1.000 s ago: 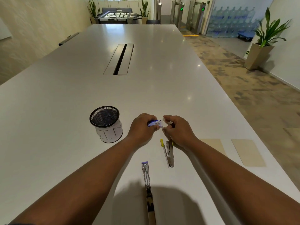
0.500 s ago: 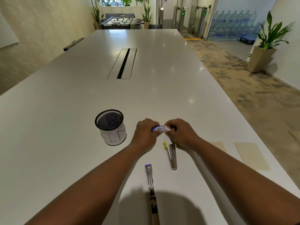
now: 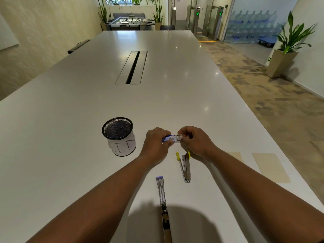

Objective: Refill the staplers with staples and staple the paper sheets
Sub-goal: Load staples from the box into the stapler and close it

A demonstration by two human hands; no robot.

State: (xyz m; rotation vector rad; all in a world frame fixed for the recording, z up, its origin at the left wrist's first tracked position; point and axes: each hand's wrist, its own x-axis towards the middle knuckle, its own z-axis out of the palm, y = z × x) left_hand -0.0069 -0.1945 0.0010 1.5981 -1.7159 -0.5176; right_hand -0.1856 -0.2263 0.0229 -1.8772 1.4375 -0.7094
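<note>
A small blue and white staple box (image 3: 171, 138) is held over the white table (image 3: 70, 120). My left hand (image 3: 155, 142) grips its blue end. My right hand (image 3: 194, 141) pinches the white inner tray at its right end, which shows slightly pulled out. Just below my right hand lies a yellow-tipped stapler (image 3: 185, 166), hinged open in a narrow V. A second stapler with a purple end (image 3: 161, 193) lies unfolded flat nearer to me, pointing away. Two tan paper sheets (image 3: 270, 166) lie on the table at the right, one partly hidden by my right arm.
A black mesh pen cup (image 3: 120, 136) wrapped in white paper with marker lines stands left of my hands. A cable slot (image 3: 132, 67) runs down the table's middle. The table's right edge drops to a carpeted floor with a potted plant (image 3: 287, 48).
My hands have stayed together on the staple box. The white inner tray now sticks out a little at the right end under my right fingers. The camera tilted slightly.
</note>
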